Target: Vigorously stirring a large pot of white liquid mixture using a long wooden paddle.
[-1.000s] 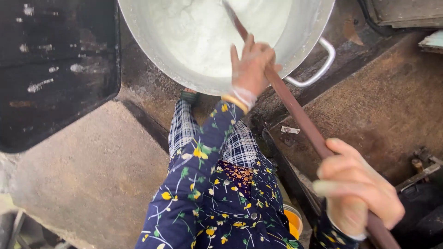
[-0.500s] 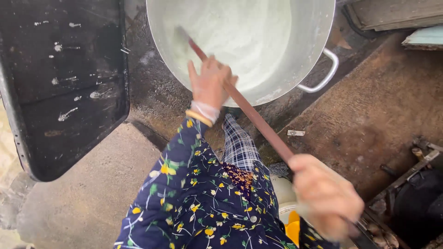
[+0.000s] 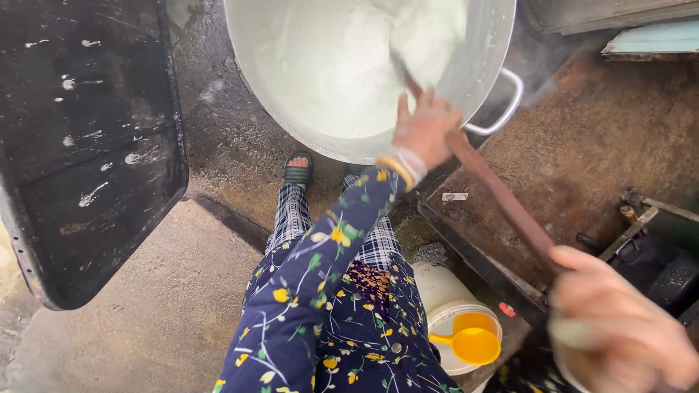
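Far left of both grips, a black tray (image 3: 87,145) leaning. Left hand (image 3: 422,131) wrapped around the long wooden paddle (image 3: 502,196), just over the big metal pot (image 3: 364,73) of white liquid. Below, a bucket with yellow scoop (image 3: 470,342). Right hand (image 3: 619,335), blurred, closed on the paddle's upper end.

We lose the top of the big metal pot (image 3: 480,58) past the upper edge, the wooden pole (image 3: 502,196) sinks its far end under the white liquid (image 3: 328,65), the right hand (image 3: 619,327) is motion-blurred and clipped at the bottom corner, and the black tray (image 3: 80,145) runs off the left edge.
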